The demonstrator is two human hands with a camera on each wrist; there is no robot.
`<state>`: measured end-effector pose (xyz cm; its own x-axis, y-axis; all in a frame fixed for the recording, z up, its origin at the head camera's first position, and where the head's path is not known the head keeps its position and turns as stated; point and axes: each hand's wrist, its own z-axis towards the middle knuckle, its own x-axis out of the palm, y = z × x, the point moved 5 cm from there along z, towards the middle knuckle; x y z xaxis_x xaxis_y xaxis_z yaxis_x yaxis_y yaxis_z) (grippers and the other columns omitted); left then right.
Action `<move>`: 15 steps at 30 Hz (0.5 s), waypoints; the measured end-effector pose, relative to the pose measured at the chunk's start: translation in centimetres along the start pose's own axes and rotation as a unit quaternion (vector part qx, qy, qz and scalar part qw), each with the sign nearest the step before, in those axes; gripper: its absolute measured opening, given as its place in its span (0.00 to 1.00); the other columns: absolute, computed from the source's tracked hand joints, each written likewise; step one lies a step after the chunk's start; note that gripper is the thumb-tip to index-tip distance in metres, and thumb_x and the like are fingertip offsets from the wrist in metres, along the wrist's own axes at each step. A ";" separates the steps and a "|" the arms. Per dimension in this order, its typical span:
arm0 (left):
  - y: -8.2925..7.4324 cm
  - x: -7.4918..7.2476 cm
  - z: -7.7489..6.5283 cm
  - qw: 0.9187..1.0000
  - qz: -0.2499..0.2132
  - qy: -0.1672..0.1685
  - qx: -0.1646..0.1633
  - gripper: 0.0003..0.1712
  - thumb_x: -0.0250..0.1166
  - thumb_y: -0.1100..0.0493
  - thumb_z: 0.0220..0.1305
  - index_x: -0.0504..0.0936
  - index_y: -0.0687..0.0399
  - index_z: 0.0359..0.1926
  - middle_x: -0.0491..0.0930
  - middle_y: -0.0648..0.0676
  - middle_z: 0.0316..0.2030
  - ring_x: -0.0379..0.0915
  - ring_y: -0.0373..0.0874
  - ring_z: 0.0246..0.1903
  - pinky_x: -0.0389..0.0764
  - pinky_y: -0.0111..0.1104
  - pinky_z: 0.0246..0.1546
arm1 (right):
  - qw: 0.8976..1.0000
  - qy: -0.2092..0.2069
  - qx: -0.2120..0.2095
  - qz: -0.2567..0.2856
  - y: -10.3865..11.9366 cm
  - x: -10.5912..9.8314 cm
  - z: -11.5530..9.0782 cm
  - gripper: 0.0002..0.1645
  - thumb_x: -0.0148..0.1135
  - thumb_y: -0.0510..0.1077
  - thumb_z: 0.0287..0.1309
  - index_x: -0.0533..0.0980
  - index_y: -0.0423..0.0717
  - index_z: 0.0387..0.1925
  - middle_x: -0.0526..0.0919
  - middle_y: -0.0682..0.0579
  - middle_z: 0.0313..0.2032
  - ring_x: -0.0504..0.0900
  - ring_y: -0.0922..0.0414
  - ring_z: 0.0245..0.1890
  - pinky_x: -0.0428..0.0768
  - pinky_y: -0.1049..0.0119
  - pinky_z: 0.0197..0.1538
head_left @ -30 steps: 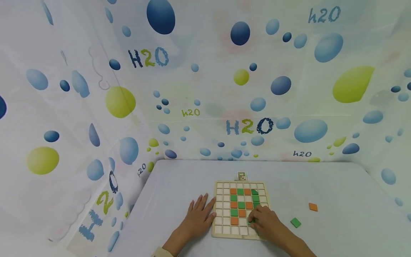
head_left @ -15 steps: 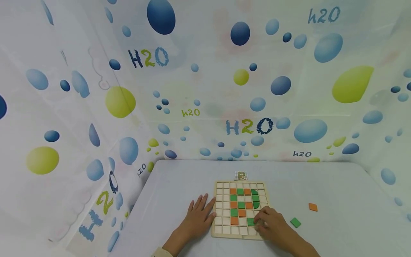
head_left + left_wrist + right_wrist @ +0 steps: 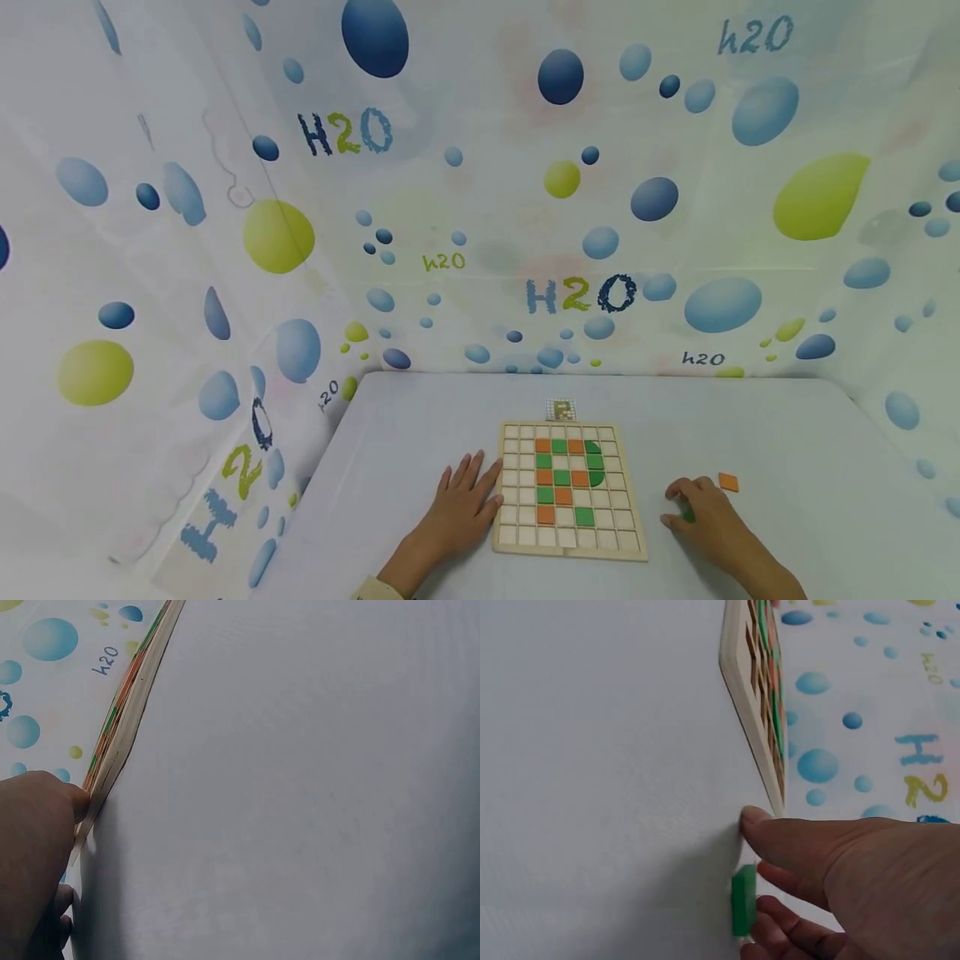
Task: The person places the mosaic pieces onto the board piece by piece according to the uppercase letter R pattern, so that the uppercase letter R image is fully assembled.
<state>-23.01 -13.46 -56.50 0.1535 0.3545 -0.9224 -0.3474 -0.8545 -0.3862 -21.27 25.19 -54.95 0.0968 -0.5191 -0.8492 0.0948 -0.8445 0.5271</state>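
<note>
A wooden grid board (image 3: 604, 517) lies on the table, with green and orange tiles in its cells forming an R-like figure. My left hand (image 3: 457, 507) rests at the board's left edge, fingers spread and thumb touching the rim; the left wrist view shows the thumb (image 3: 73, 796) against that side. To the right of the board, my right hand (image 3: 708, 517) is over a loose green tile (image 3: 743, 900). Its fingers arch beside the tile, and the thumb (image 3: 756, 816) stands apart from it. The hand partly covers this tile in the head view.
An orange square tile (image 3: 728, 482) lies just beyond the right hand. A small pattern card (image 3: 561, 409) sits at the board's far edge. White sheeting (image 3: 495, 208) printed with blue and green drops surrounds the table at the back and sides.
The right hand has let go of a green tile in the board's lower row and moved right to the loose green tile. The left hand stays in place.
</note>
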 end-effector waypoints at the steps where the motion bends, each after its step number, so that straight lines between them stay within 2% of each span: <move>1: 0.0 0.0 0.0 1.000 -0.001 0.000 0.000 0.35 0.46 0.39 0.83 0.59 0.43 0.84 0.52 0.62 0.83 0.44 0.64 0.82 0.47 0.68 0.76 | 1.000 -0.002 0.004 -0.003 -0.2 -0.2 -0.1 0.23 0.79 0.49 0.58 0.78 0.42 0.48 0.78 0.43 0.46 0.74 0.52 0.42 0.79 0.54 0.44; 4: 0.0 0.0 0.2 1.000 0.000 0.004 0.000 0.35 0.45 0.38 0.84 0.58 0.42 0.84 0.51 0.61 0.83 0.43 0.63 0.83 0.46 0.67 0.77 | 1.000 -0.007 0.022 -0.007 -1.0 -0.9 -0.6 0.26 0.79 0.49 0.58 0.75 0.37 0.47 0.77 0.42 0.42 0.74 0.50 0.40 0.79 0.52 0.42; 9: 0.2 0.2 0.1 1.000 0.005 0.005 0.000 0.36 0.45 0.38 0.83 0.59 0.43 0.84 0.52 0.61 0.83 0.44 0.64 0.83 0.47 0.67 0.77 | 0.999 0.008 0.027 0.016 -1.9 -1.0 -1.0 0.17 0.77 0.43 0.60 0.77 0.38 0.40 0.77 0.50 0.35 0.72 0.55 0.36 0.75 0.62 0.38; 12: 0.3 0.3 0.1 1.000 0.006 0.004 -0.002 0.36 0.45 0.38 0.83 0.59 0.42 0.84 0.52 0.61 0.83 0.44 0.63 0.83 0.47 0.67 0.77 | 0.999 0.016 0.018 0.031 -2.0 -0.8 -1.0 0.17 0.78 0.43 0.58 0.79 0.39 0.42 0.78 0.51 0.38 0.73 0.57 0.38 0.76 0.65 0.39; 15: 0.3 0.3 0.1 1.000 0.003 0.004 -0.003 0.36 0.45 0.38 0.83 0.59 0.42 0.84 0.51 0.60 0.83 0.43 0.63 0.83 0.47 0.67 0.77 | 0.999 0.018 0.029 0.026 -2.3 -0.7 -1.0 0.23 0.80 0.45 0.55 0.78 0.38 0.46 0.80 0.47 0.41 0.77 0.54 0.40 0.80 0.59 0.43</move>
<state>-23.17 -13.58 -56.86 0.1585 0.3466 -0.9245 -0.3432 -0.8586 -0.3807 -20.53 27.65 -55.49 0.1357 -0.5577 -0.8188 0.0319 -0.8236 0.5663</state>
